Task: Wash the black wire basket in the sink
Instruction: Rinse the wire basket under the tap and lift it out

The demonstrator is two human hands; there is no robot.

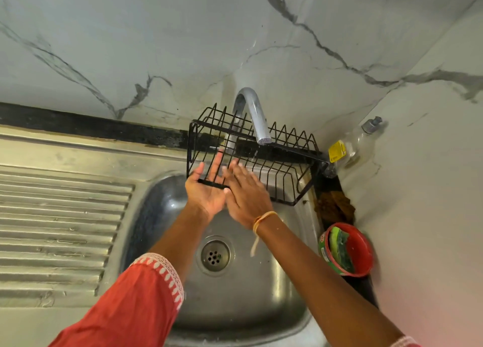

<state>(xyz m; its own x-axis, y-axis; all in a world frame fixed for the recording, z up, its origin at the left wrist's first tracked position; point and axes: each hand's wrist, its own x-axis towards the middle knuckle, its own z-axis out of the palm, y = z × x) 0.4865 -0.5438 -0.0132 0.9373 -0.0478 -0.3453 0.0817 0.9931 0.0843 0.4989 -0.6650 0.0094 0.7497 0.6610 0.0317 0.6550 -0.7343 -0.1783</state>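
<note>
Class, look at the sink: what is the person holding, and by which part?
The black wire basket, its near left corner resting in the left hand's upturned palm; the right hand's flat fingers touch its wires.

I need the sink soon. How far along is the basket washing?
Done: the black wire basket is up under the curved steel tap. In hand: both palms, left hand and right hand, rub its wires. Left: the green scrubber sits unused in its red tub.

black wire basket (pixel 261 158), glossy steel sink (pixel 162 205)
</note>
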